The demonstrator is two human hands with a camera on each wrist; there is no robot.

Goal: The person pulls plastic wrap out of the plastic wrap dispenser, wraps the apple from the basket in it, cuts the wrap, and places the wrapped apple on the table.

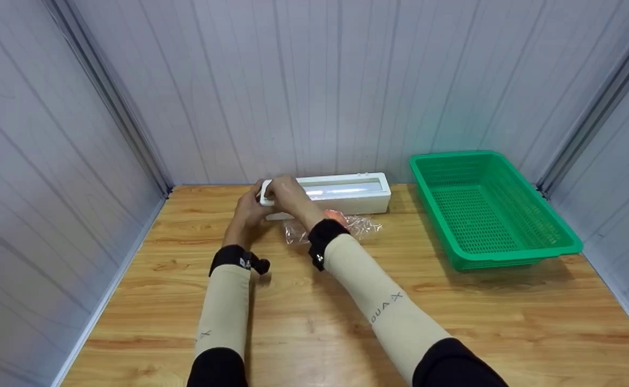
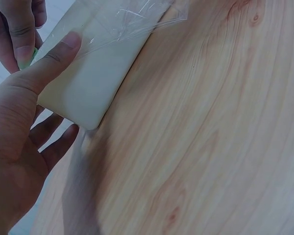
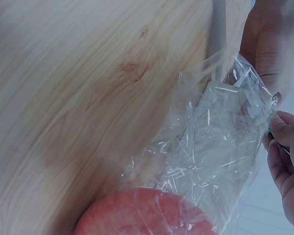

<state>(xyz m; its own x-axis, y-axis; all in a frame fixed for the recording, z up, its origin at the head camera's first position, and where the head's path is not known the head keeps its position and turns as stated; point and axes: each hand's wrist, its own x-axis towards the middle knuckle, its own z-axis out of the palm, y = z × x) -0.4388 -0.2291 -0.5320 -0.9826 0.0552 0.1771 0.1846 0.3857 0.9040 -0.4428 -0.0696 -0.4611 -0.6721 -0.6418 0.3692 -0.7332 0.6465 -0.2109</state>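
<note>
Left hand (image 1: 247,209) braces the left end of the white wrap dispenser (image 1: 341,192) at the back of the desk (image 1: 314,322), thumb flat on its side, fingers loosely curled behind to keep it from sliding. Right hand (image 1: 287,193), grip pinched at that same end by the film edge. Cling film (image 1: 355,226) lies crumpled over a reddish fruit (image 3: 147,213) just in front of the dispenser; green basket (image 1: 486,209) sits well apart at right.

A wooden table (image 1: 347,322) with visible grain filled the lower half of the frame. Pale grey ribbed wall panels (image 1: 320,80) closed it in at the back and on both sides, meeting at metal corner strips (image 1: 115,107). Soft, even light fell throughout.
</note>
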